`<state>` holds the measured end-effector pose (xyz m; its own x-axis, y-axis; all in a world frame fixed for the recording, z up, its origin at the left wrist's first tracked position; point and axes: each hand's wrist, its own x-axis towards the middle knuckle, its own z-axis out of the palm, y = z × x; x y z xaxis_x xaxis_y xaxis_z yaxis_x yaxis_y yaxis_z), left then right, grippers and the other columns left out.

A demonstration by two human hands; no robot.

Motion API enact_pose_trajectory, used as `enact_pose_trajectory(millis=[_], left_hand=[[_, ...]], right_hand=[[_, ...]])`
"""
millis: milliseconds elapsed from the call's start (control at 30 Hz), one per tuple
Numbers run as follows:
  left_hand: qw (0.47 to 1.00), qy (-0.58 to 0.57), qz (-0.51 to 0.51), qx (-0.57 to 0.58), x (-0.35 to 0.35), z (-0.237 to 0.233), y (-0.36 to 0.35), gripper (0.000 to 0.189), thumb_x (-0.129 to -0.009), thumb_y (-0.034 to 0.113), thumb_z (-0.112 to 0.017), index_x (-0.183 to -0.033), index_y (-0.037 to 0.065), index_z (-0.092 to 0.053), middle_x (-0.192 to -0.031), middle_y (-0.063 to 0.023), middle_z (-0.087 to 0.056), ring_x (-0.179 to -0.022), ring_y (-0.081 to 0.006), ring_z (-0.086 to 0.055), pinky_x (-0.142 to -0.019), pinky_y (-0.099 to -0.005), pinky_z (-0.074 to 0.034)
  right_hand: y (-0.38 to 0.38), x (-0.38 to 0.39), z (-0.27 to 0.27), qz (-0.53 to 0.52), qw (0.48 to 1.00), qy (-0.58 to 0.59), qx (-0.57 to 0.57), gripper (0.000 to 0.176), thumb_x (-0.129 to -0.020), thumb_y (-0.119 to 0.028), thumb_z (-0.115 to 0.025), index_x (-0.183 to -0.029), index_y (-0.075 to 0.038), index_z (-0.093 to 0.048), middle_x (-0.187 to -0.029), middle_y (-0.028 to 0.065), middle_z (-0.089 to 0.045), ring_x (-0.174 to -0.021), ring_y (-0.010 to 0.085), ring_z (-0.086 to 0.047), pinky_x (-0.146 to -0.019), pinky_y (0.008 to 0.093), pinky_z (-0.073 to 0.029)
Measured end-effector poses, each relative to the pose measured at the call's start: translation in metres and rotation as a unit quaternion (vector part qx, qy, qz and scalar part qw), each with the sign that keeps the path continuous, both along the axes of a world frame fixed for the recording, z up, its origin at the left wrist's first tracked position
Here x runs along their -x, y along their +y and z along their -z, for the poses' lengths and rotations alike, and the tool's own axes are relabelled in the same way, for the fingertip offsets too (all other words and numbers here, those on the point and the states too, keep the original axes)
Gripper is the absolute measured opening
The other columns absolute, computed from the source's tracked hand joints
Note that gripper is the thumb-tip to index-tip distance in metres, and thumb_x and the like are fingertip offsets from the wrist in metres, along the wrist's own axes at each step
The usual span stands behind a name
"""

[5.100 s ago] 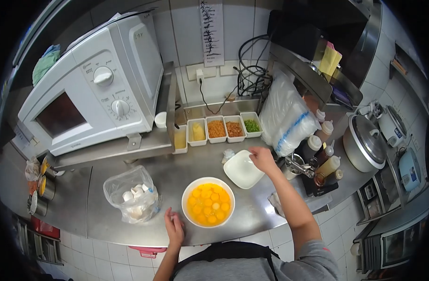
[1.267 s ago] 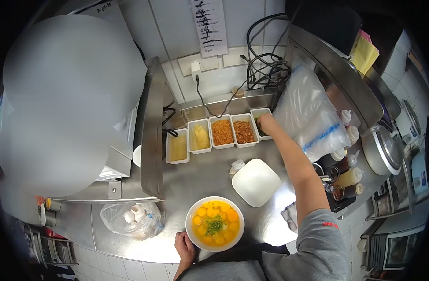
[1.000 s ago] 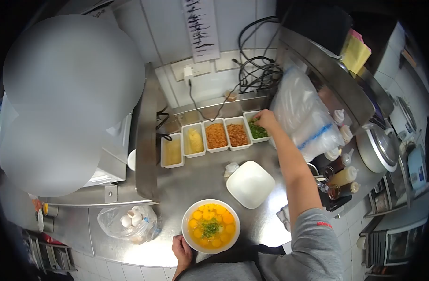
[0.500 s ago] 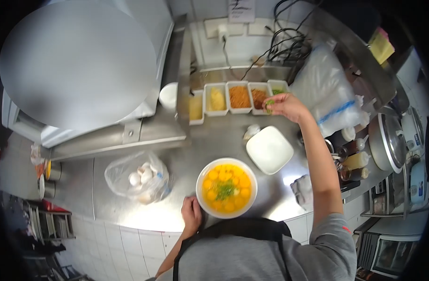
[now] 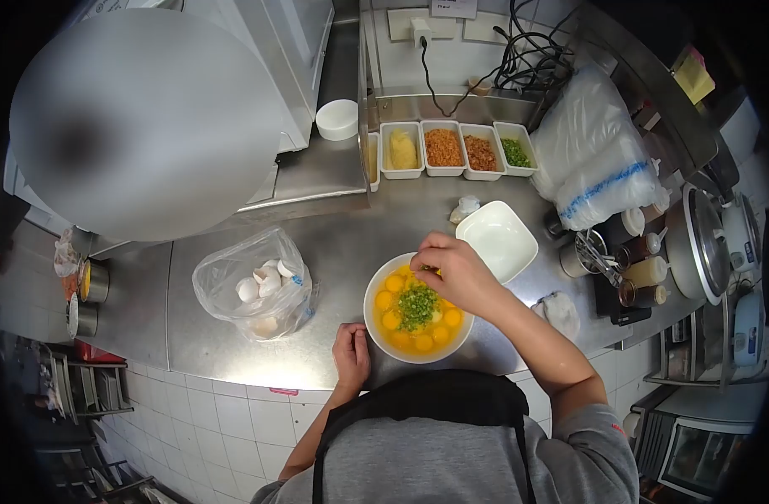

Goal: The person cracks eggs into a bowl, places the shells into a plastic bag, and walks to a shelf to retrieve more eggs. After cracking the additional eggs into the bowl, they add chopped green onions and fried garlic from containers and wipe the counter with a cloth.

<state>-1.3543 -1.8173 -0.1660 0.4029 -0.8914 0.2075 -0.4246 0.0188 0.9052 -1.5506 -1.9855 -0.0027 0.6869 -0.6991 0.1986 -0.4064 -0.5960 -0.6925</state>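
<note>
A round white bowl [image 5: 373, 326] holds several raw egg yolks [image 5: 425, 342] with chopped green onion [image 5: 417, 308] heaped in the middle. Over the bowl's upper right part is my right hand [image 5: 453, 270], fingertips pinched and pointing down; what they hold, if anything, is too small to tell. My left hand [image 5: 351, 357] rests on the steel counter against the bowl's left side, its fingers curled in. A tray of green onion [image 5: 515, 152] stands at the right end of the row of white trays. Behind my right hand lies an empty square white dish [image 5: 498, 241].
Left on the counter [image 5: 183, 294] is a plastic bag [image 5: 225, 273] of eggshells [image 5: 267, 279]. Trays of brown bits [image 5: 443, 148] and yellow paste [image 5: 403, 151] line the back. Plastic bags [image 5: 594, 143], sauce bottles [image 5: 647, 271], a cloth [image 5: 557, 313] and a large pot [image 5: 695, 244] stand right.
My right hand has come from the green onion tray down to the bowl. The green heap on the yolks looks larger. The camera view has shifted a little; my left hand stays beside the bowl.
</note>
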Motion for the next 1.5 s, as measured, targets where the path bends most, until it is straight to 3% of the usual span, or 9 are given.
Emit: enact_pose_trajectory(millis=[167, 367, 433, 467, 567, 833, 1167, 1400, 1500], left_hand=[[1.0, 0.0, 0.004, 0.004, -0.001, 0.001, 0.001, 0.008, -0.092, 0.004, -0.05, -0.092, 0.001, -0.058, -0.082, -0.0121, -0.056, -0.074, -0.0261, -0.057, -0.069, -0.0321, -0.045], [0.999, -0.036, 0.007, 0.015, -0.001, -0.001, -0.001, 0.007, -0.093, 0.003, -0.05, -0.091, 0.001, -0.056, -0.08, -0.0114, -0.055, -0.071, -0.0239, -0.055, -0.066, -0.0314, -0.044], [0.996, -0.075, 0.014, 0.053, 0.0, -0.004, -0.004, 0.009, -0.095, 0.003, -0.047, -0.091, 0.0, -0.055, -0.079, -0.0083, -0.053, -0.067, -0.0157, -0.05, -0.064, -0.0269, -0.042], [0.998, -0.058, 0.009, 0.029, 0.0, -0.007, -0.002, 0.006, -0.091, 0.002, -0.051, -0.091, 0.001, -0.057, -0.081, -0.0139, -0.056, -0.073, -0.0301, -0.057, -0.066, -0.0352, -0.045], [0.997, -0.064, 0.009, 0.042, -0.001, -0.005, -0.003, 0.006, -0.091, 0.002, -0.051, -0.091, 0.001, -0.056, -0.08, -0.014, -0.056, -0.072, -0.0301, -0.057, -0.065, -0.0353, -0.045], [0.998, -0.062, 0.006, 0.02, 0.001, -0.006, -0.001, 0.007, -0.091, 0.003, -0.05, -0.091, 0.0, -0.057, -0.08, -0.0148, -0.057, -0.071, -0.0299, -0.058, -0.065, -0.0357, -0.046], [0.998, -0.053, -0.022, -0.002, 0.003, -0.005, 0.0, 0.006, -0.091, 0.004, -0.051, -0.09, 0.001, -0.057, -0.08, -0.0149, -0.057, -0.071, -0.0305, -0.058, -0.066, -0.0366, -0.046], [0.998, -0.059, -0.019, 0.011, 0.002, -0.003, 0.0, 0.006, -0.09, 0.003, -0.051, -0.089, 0.001, -0.057, -0.08, -0.0147, -0.057, -0.071, -0.0308, -0.058, -0.066, -0.0364, -0.047], [0.998, -0.053, -0.022, 0.012, 0.003, -0.002, -0.002, 0.011, -0.093, 0.005, -0.049, -0.088, -0.001, -0.057, -0.079, -0.013, -0.057, -0.07, -0.0245, -0.057, -0.067, -0.0319, -0.046]], right_hand=[[0.016, 0.007, 0.053, -0.096, 0.984, 0.125, 0.086, 0.016, -0.073, -0.007, -0.068, -0.089, -0.004, -0.07, -0.09, 0.0136, -0.064, -0.083, 0.0313, -0.063, -0.075, 0.0409, -0.051], [0.015, 0.009, 0.007, 0.053, 0.996, 0.066, 0.035, 0.025, -0.076, -0.012, -0.069, -0.101, -0.005, -0.07, -0.101, 0.0141, -0.064, -0.092, 0.0316, -0.061, -0.083, 0.0387, -0.049], [0.014, 0.006, 0.024, -0.046, 0.984, 0.174, -0.016, 0.028, -0.078, -0.013, -0.068, -0.105, -0.006, -0.069, -0.11, 0.0151, -0.062, -0.096, 0.0324, -0.061, -0.085, 0.0379, -0.049], [0.012, 0.007, 0.034, -0.093, 0.968, 0.228, -0.039, 0.029, -0.079, -0.013, -0.068, -0.107, -0.007, -0.068, -0.115, 0.0155, -0.062, -0.099, 0.0328, -0.061, -0.086, 0.0375, -0.049], [0.009, 0.023, 0.049, -0.194, 0.976, 0.099, 0.006, 0.031, -0.081, -0.015, -0.066, -0.111, -0.008, -0.067, -0.119, 0.0172, -0.06, -0.101, 0.0341, -0.061, -0.088, 0.0375, -0.049], [-0.173, 0.064, 0.026, 0.162, 0.979, 0.116, 0.036, 0.025, -0.071, 0.0, -0.064, -0.096, -0.003, -0.07, -0.096, 0.0216, -0.066, -0.09, 0.0367, -0.063, -0.08, 0.039, -0.053], [-0.272, 0.061, 0.085, 0.105, 0.958, 0.254, 0.081, 0.053, -0.059, -0.015, -0.076, -0.11, -0.007, -0.063, -0.097, 0.0188, -0.068, -0.091, 0.0369, -0.064, -0.082, 0.0423, -0.052], [-0.296, 0.065, 0.111, 0.209, 0.939, 0.248, 0.115, 0.014, -0.068, -0.003, -0.071, -0.082, -0.005, -0.072, -0.091, 0.0175, -0.069, -0.089, 0.0353, -0.066, -0.08, 0.0406, -0.053], [-0.308, 0.08, 0.105, 0.204, 0.961, 0.17, 0.076, 0.023, -0.064, -0.005, -0.074, -0.086, -0.007, -0.074, -0.086, 0.015, -0.07, -0.079, 0.0307, -0.067, -0.08, 0.0383, -0.052]])
